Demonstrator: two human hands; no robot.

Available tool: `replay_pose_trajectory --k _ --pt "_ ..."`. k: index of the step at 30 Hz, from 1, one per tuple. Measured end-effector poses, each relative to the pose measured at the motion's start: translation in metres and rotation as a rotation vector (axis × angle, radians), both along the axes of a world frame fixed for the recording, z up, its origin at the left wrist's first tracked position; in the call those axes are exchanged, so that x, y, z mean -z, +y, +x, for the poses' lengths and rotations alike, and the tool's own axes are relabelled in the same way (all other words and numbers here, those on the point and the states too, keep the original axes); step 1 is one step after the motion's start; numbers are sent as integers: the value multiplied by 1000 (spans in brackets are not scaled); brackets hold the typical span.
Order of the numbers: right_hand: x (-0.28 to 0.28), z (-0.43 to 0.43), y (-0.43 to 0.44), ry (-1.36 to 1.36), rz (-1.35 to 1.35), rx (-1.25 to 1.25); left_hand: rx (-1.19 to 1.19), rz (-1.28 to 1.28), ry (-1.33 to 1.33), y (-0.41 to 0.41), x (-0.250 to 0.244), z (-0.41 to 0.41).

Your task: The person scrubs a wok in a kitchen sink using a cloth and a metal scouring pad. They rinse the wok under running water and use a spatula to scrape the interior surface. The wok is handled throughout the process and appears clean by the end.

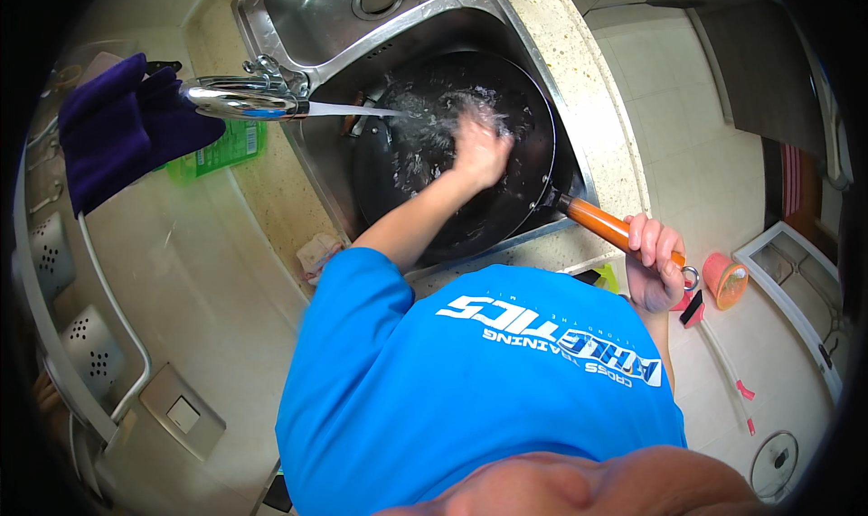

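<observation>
A large black wok (434,207) sits tilted in the steel sink basin, with water in it. My left hand (480,151) reaches into the wok, its fingers blurred among splashing water. Whether those fingers hold anything is hidden. My right hand (654,262) grips the orange-brown wooden handle (597,222) near its end ring, out past the counter edge. From the chrome faucet (247,99) a stream of water (352,109) runs into the wok, to the left of my left hand. A small second handle (356,116) with a wooden grip is on the wok's far left side.
A second sink basin (319,21) adjoins at the back. Speckled countertop (576,75) borders the sink. At left are a purple cloth (108,133), a green bottle (220,151) and a crumpled rag (319,253). On the floor at right stand a pink bin (720,277) and a long-handled tool (722,357).
</observation>
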State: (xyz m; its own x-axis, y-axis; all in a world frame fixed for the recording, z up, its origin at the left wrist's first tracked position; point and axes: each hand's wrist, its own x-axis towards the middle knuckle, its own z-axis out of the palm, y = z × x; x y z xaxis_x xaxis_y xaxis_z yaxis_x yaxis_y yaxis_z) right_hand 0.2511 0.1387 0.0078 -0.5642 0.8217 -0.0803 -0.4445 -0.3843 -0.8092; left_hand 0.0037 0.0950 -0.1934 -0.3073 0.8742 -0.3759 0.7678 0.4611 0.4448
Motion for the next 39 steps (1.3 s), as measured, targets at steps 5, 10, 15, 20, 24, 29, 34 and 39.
replay_pose_trajectory --k 5,10,15,20,24,29,34,39 --pt "0 1 1 -1 -2 18 498 26 -437 -65 -74 -4" --pt "-3 -1 -1 -26 -7 31 412 -307 -15 -102 -63 -71" --pt "-1 -2 3 0 1 13 300 -88 -188 -71 -40 -12" --pt "1 2 2 -7 -8 13 415 67 -22 -31 -14 -36" --pt "-3 1 3 -30 -18 17 350 -21 77 -44 -20 -86" --pt "2 0 4 12 -9 -6 309 -212 -131 -108 -24 -48" --pt "3 0 3 24 -7 7 313 -103 -800 -83 -70 1" --pt "3 0 4 32 4 2 303 267 -596 -80 -72 -10"
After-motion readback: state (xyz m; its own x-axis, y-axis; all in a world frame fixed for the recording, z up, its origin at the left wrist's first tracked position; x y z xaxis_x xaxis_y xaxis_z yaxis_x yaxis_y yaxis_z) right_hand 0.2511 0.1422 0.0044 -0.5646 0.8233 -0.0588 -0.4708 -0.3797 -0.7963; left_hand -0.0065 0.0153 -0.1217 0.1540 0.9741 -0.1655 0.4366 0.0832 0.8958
